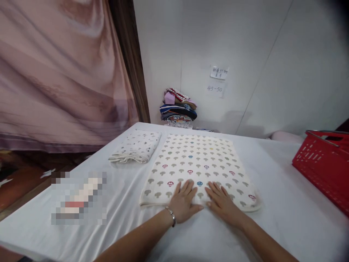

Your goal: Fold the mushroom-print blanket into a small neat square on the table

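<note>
A white cloth with a mushroom print (201, 160) lies folded into a flat rectangle in front of me. Both palms rest on its near edge. My left hand (185, 202) lies flat with the fingers stretched forward and the thumb pointing right; a silvery bracelet circles that wrist. Just to the right, my right hand (225, 203) is also flat, its fingers slightly spread. Neither hand grips anything. To the left of the mushroom cloth sits a smaller folded white cloth (136, 145) with a small dark print, its layered edge facing me.
A white sheet (122, 193) with some creases covers the table. At the right edge stands a red plastic basket (324, 163) with a metal handle. Folded clothes (178, 105) are stacked beyond the far edge, by the wall. A pixelated patch hides something at left. A pink curtain (62, 72) hangs behind.
</note>
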### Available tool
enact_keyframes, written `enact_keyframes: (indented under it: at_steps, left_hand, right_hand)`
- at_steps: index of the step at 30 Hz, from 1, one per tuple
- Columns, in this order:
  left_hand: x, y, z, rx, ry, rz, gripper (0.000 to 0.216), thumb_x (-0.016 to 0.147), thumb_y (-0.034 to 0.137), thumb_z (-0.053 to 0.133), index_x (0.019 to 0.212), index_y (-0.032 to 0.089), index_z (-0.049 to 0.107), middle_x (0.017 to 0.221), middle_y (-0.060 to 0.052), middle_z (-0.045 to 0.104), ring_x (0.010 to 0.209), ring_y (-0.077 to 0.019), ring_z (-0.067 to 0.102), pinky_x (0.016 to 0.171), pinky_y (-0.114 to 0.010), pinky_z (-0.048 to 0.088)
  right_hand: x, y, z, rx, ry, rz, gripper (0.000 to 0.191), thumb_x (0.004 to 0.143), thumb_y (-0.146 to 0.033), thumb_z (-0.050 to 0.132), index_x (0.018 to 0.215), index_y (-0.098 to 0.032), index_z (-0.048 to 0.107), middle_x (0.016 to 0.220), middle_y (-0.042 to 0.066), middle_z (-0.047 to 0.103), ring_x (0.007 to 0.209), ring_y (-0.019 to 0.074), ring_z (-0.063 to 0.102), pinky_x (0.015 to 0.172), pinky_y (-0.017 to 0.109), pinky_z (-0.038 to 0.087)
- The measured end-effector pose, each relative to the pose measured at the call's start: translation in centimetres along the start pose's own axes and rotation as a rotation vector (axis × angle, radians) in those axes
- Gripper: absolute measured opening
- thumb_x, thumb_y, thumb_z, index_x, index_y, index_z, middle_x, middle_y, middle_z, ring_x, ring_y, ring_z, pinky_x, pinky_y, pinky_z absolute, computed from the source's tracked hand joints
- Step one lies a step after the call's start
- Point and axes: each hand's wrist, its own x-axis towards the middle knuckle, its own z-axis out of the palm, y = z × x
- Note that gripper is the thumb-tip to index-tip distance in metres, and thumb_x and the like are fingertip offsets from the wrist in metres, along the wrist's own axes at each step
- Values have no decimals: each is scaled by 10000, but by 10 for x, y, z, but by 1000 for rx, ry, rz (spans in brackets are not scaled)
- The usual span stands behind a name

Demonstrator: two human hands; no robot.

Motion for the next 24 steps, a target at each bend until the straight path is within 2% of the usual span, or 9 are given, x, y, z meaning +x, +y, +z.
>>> enact_keyframes:
  at_steps: [3, 5, 7, 9, 12, 15, 18, 21, 24]
  left_hand:
    - [18, -13, -22, -22, -25, -120, 664, 850, 649, 247, 1357, 245, 389, 1468, -97, 285, 1361, -265, 232, 1070, -523, 238]
    - [27, -35, -37, 49, 15, -208, 680, 841, 648, 281, 1367, 229, 381, 1487, -99, 229, 1377, -288, 168, 1079, -559, 177]
    - [29, -63, -45, 155, 47, -331, 662, 845, 615, 319, 1353, 201, 410, 1488, -119, 215, 1378, -313, 143, 1073, -593, 122]
    - [25, -90, -44, 206, 32, -435, 674, 846, 604, 320, 1363, 179, 396, 1473, -150, 244, 1368, -330, 173, 1057, -601, 144]
    - [17, -113, -34, 250, 40, -416, 686, 850, 610, 274, 1394, 197, 338, 1483, -120, 235, 1372, -305, 174, 1070, -559, 150]
    - [15, -118, -27, 284, 44, -403, 674, 846, 594, 280, 1392, 204, 341, 1487, -111, 229, 1372, -310, 170, 1062, -563, 157]
    - [16, -116, -27, 291, 33, -402, 665, 843, 577, 283, 1392, 207, 342, 1488, -110, 231, 1375, -305, 167, 1057, -562, 167]
    - [17, -118, -27, 301, 50, -379, 632, 845, 553, 289, 1373, 219, 377, 1479, -112, 260, 1370, -310, 181, 1046, -571, 176]
    - [16, -122, -24, 311, 82, -339, 580, 842, 523, 311, 1345, 254, 417, 1458, -96, 317, 1361, -320, 204, 1032, -587, 188]
  right_hand:
    - [11, 11, -15, 22, 48, 67, 583, 911, -556, 212, 1433, -298, 240, 1514, 2, 107, 1388, 213, 80, 1117, 465, 139]
    - [19, 29, -24, -70, 129, 143, 582, 910, -538, 229, 1430, -280, 262, 1515, 16, 114, 1389, 231, 67, 1113, 489, 116]
    - [24, 56, -27, -196, 194, 283, 594, 896, -523, 279, 1411, -231, 324, 1507, 65, 169, 1384, 268, 96, 1101, 523, 110]
    - [21, 83, -25, -279, 225, 432, 612, 871, -525, 338, 1390, -202, 368, 1488, 101, 228, 1372, 301, 150, 1083, 542, 141]
    - [9, 109, -16, -314, 253, 479, 617, 862, -541, 352, 1396, -233, 353, 1485, 84, 248, 1367, 291, 175, 1077, 521, 173]
    - [3, 111, -12, -301, 271, 474, 609, 871, -557, 328, 1396, -250, 347, 1486, 77, 249, 1369, 277, 174, 1081, 503, 169]
    - [8, 103, -20, -243, 246, 503, 583, 882, -554, 308, 1382, -259, 368, 1480, 83, 264, 1365, 281, 187, 1070, 516, 184]
    - [26, 98, -36, -194, 230, 497, 587, 896, -543, 274, 1390, -235, 350, 1484, 103, 244, 1370, 278, 169, 1066, 519, 188]
    - [60, 100, -54, -163, 187, 442, 656, 897, -562, 228, 1425, -176, 275, 1506, 110, 167, 1385, 263, 96, 1089, 477, 149]
